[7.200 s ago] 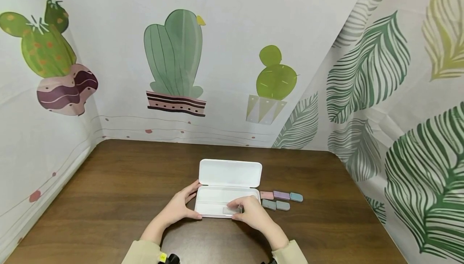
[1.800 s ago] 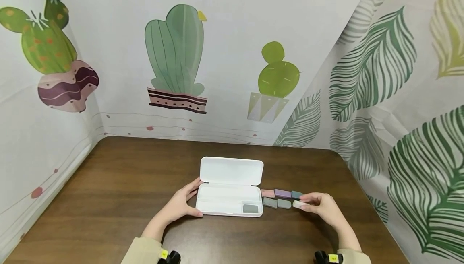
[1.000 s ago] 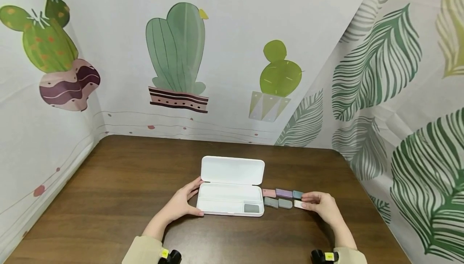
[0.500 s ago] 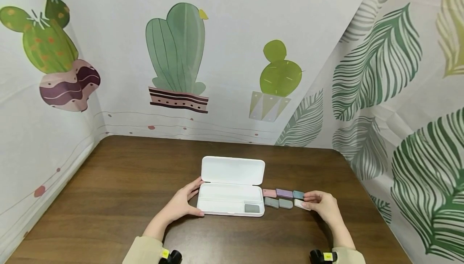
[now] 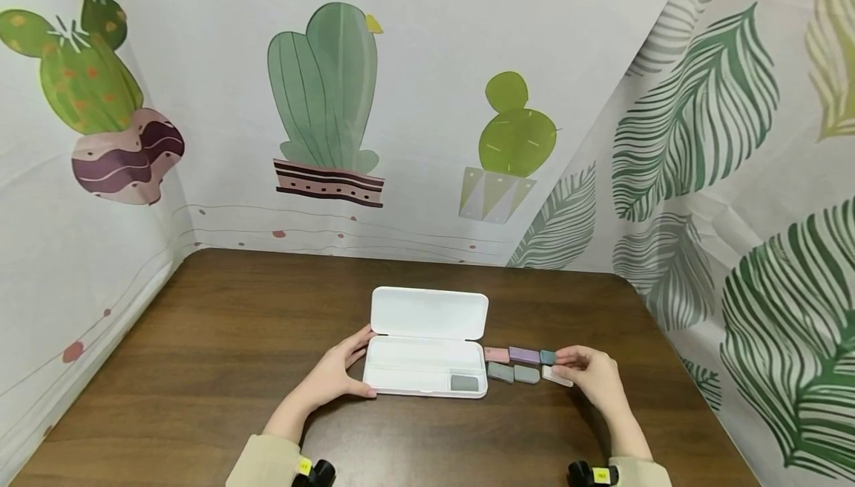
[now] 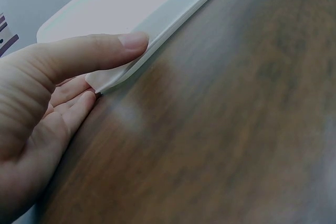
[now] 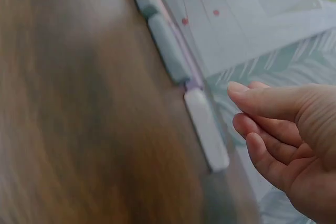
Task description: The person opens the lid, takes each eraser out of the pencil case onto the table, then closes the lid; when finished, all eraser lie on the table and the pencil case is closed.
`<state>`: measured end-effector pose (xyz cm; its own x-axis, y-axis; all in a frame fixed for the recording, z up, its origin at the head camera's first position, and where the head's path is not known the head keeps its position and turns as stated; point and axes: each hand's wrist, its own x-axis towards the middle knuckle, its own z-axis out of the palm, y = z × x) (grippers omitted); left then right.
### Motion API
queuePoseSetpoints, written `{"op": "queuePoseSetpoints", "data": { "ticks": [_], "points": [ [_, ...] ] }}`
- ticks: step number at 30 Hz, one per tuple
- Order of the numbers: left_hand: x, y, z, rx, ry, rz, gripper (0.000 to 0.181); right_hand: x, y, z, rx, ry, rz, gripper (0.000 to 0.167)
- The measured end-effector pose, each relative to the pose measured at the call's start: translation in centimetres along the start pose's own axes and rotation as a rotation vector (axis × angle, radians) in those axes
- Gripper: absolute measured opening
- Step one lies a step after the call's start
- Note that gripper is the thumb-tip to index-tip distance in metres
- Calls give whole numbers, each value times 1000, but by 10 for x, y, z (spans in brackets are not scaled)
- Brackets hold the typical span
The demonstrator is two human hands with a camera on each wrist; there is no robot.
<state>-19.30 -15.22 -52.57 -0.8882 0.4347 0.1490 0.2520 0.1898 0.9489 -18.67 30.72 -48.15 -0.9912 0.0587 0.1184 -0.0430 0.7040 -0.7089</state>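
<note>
A white pencil case (image 5: 414, 370) lies with its hinged lid (image 5: 429, 312) raised. My left hand (image 5: 329, 377) holds its left end, thumb on the front edge and fingers at the side, as the left wrist view also shows. A grey rectangle (image 5: 464, 383) sits in a small compartment at the case's front right. My right hand (image 5: 597, 377) hovers at the far end of the row of small blocks. Its fingertips are beside the blue block (image 5: 547, 358), above the white block (image 5: 557, 376). In the right wrist view, the loosely bent fingers are apart from the white block (image 7: 206, 129).
Right of the case lie a pink block (image 5: 496, 355), a purple block (image 5: 524, 355) and two grey blocks (image 5: 500, 373) in front of them. A patterned cloth (image 5: 427, 101) hangs around the wooden table (image 5: 267, 301).
Over seven seconds ago, my right hand was in the case. It then set the white block at the row's right end and now has let go, fingertips raised slightly. My left hand stays put.
</note>
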Motion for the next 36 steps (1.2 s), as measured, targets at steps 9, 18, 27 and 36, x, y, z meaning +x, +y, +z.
{"op": "queuePoseSetpoints", "data": {
  "ticks": [9, 18, 27, 36],
  "points": [
    [2, 1, 0, -3, 1, 6, 114, -1, -35, 15, 87, -65, -139, 22],
    [1, 1, 0, 0, -2, 4, 114, -8, -65, 39, 131, -180, -243, 24],
    [0, -1, 0, -13, 2, 8, 114, -11, -81, 63, 101, -256, -276, 29],
    [1, -3, 0, -9, 2, 4, 114, -14, -86, 75, 69, -331, -323, 30]
  ]
}}
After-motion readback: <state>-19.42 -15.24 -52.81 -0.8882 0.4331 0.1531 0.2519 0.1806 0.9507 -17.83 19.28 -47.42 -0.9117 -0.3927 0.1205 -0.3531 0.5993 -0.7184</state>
